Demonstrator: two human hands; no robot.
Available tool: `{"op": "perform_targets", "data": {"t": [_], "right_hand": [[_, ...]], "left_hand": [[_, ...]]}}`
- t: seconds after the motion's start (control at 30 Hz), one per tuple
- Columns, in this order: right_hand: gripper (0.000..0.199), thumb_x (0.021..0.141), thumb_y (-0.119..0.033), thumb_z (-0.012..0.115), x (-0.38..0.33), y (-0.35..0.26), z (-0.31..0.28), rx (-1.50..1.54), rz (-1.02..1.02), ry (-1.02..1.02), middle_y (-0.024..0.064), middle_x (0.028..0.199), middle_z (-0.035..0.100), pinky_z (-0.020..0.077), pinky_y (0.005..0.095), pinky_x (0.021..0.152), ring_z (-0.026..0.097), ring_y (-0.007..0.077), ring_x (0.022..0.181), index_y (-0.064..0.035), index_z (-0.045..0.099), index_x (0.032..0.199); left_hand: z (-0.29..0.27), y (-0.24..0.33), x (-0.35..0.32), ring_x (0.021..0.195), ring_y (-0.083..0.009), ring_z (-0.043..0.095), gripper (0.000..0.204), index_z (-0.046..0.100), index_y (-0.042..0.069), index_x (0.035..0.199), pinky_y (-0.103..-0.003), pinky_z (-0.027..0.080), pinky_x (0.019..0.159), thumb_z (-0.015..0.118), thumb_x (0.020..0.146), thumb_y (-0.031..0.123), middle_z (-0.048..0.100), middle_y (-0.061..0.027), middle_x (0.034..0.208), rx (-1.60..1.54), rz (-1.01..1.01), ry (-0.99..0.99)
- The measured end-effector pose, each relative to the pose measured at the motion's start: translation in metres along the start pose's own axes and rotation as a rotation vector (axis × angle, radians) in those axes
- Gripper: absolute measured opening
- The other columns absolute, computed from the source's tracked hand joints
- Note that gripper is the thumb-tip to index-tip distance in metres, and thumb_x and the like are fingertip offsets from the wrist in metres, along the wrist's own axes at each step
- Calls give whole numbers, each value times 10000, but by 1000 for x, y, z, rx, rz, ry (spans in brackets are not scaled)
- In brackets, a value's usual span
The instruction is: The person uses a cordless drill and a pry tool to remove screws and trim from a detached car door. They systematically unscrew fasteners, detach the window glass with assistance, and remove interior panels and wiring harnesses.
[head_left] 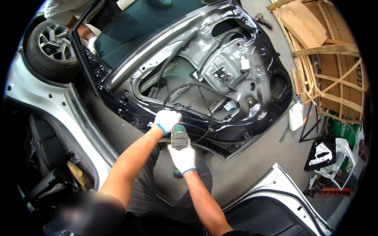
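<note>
A: What do we hold?
B: Our right hand [182, 157] is closed around the drill [179, 142]. Our left hand [167, 119] lies on the lower edge of the car door [220, 67], fingers together, gripping nothing.
A: And the drill?
B: Just below that door edge, tip against it.

Both hands, left hand [167, 119] and right hand [182, 157], wear white knit gloves (each with a blue cuff band), forearms bare, dark trousers below.

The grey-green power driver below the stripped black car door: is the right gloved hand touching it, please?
Touching. The head view shows the right hand in a white glove wrapped around the grey-green power driver, no gap visible.
</note>
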State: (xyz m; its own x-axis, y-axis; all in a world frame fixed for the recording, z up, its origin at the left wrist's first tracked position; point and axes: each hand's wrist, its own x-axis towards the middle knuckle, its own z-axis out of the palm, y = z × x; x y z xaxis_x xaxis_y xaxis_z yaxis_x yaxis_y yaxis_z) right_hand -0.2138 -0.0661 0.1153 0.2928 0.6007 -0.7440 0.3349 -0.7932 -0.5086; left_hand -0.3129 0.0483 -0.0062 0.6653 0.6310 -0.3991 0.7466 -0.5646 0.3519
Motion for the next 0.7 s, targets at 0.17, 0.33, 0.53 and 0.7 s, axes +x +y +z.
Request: {"op": "perform_targets", "data": {"t": [0.17, 0.33, 0.53, 0.7], "right_hand": [[737, 751, -355, 797, -13, 10, -15, -18, 58, -11, 200, 965, 720, 557, 417, 813, 704, 359, 921, -70, 483, 1353], [586, 745, -297, 831, -40, 41, -43, 81, -6, 48, 185, 1066, 709, 551, 360, 854, 709, 280, 967, 13, 611, 1191], [772, 737, -277, 839, -48, 74, -82, -69, -35, 425, 171, 1115, 691, 544, 370, 885, 690, 298, 1001, -52, 478, 1381], [796, 709, -272, 809, 2, 135, -144, -553, -278, 574, 220, 1107, 637, 544, 449, 824, 657, 404, 919, -9, 460, 1374]], "left_hand": [[4, 5, 0, 739, -302, 695, 177, 651, 92, 871, -444, 541, 619, 515, 886, 204, 681, -123, 780, 13, -28, -25], [6, 8, -1, 694, -330, 691, 170, 638, 69, 834, -468, 541, 610, 534, 877, 197, 689, -144, 753, -36, -136, 18], [13, 26, -4, 678, -302, 697, 148, 627, 79, 810, -439, 543, 585, 517, 879, 150, 683, -132, 723, -7, -214, 64], [21, 35, -6, 696, -312, 684, 132, 627, 86, 838, -462, 535, 596, 616, 820, 217, 671, -129, 738, -8, -207, 105]]}}
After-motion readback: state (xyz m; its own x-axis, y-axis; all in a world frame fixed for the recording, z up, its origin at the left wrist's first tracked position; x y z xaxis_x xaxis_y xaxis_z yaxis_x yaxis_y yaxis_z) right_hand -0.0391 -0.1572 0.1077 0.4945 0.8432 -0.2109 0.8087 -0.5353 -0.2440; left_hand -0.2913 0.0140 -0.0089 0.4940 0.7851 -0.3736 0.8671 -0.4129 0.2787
